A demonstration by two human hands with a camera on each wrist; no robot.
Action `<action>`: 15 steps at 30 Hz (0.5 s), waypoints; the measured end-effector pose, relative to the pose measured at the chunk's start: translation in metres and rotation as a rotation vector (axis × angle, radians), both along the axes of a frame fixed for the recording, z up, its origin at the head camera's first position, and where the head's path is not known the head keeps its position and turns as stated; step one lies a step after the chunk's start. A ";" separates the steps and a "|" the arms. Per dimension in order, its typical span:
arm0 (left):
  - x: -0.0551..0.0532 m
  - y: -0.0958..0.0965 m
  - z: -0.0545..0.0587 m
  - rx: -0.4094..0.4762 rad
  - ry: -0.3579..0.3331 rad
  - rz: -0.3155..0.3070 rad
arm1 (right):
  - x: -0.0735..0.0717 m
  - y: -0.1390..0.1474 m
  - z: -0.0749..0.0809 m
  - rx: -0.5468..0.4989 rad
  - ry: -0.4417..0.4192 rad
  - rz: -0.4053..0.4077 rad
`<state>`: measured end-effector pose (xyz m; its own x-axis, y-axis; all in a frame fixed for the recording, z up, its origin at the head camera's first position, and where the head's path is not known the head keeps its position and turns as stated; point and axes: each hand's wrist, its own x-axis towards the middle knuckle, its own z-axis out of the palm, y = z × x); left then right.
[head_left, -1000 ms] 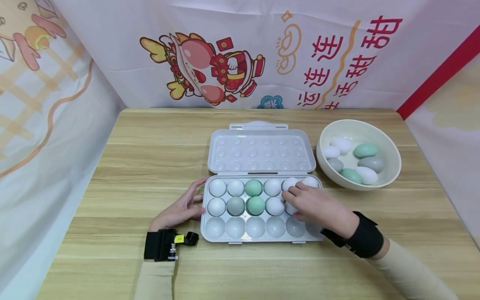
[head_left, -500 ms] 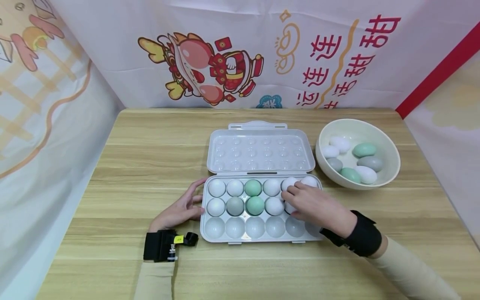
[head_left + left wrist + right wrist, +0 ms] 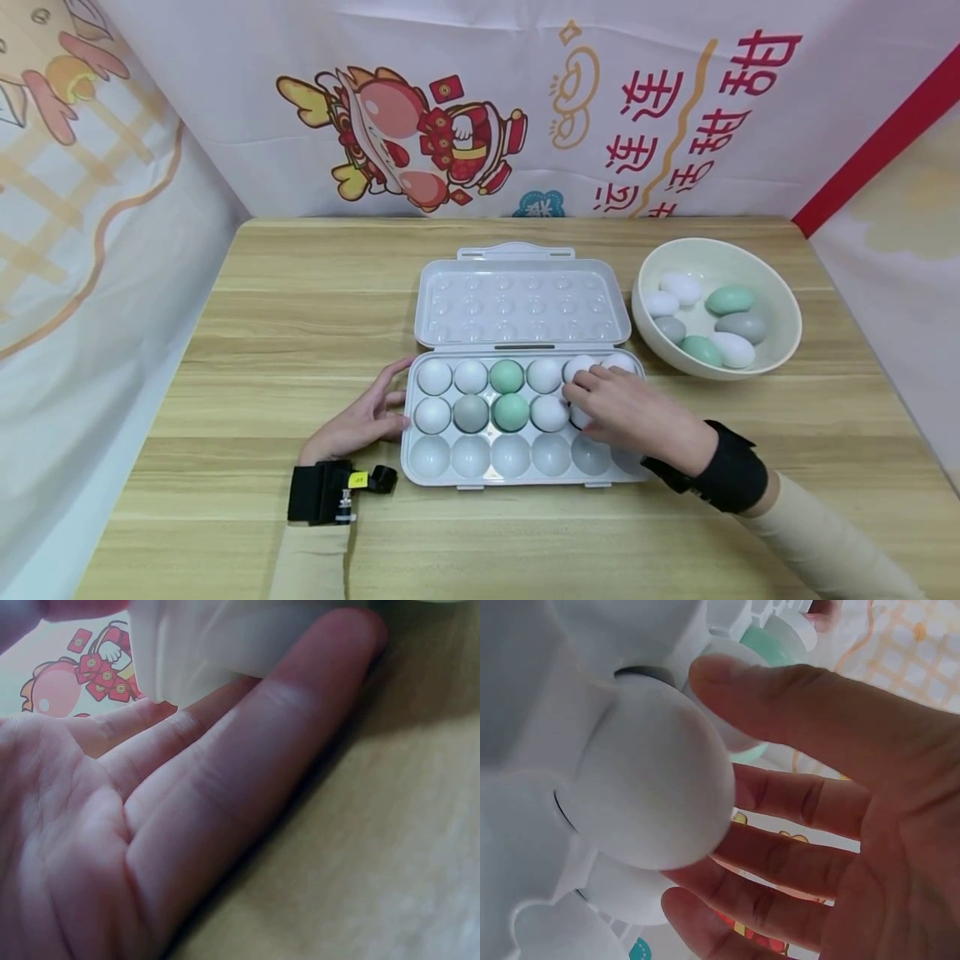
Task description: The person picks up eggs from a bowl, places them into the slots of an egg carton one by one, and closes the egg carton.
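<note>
A pale grey egg carton lies with its lid folded back. White, green and grey eggs fill its back two rows as far as they show; the front row shows bare cups. My right hand is over the right end of the second row. In the right wrist view, its thumb and fingers go round a white egg seated in a cup. At the carton's left end rests my left hand; the left wrist view has its fairly straight fingers touching the carton wall.
A cream bowl stands at the back right, close to the carton, holding several white, green and grey eggs. A printed cloth hangs behind the wooden table, with more cloth at both sides.
</note>
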<state>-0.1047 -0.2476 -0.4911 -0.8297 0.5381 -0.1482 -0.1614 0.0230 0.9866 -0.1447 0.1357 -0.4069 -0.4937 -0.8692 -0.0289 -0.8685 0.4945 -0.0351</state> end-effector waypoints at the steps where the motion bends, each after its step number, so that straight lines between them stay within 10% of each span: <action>1: 0.000 0.000 0.000 -0.004 0.003 0.001 | 0.000 0.000 0.002 0.000 -0.012 -0.006; 15: 0.001 0.001 0.000 -0.020 0.001 0.004 | -0.015 0.023 0.032 -0.147 0.081 -0.063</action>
<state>-0.1042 -0.2467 -0.4909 -0.8323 0.5314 -0.1579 -0.1605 0.0416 0.9862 -0.1599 0.1591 -0.3749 -0.5429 -0.8282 0.1387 -0.8388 0.5428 -0.0420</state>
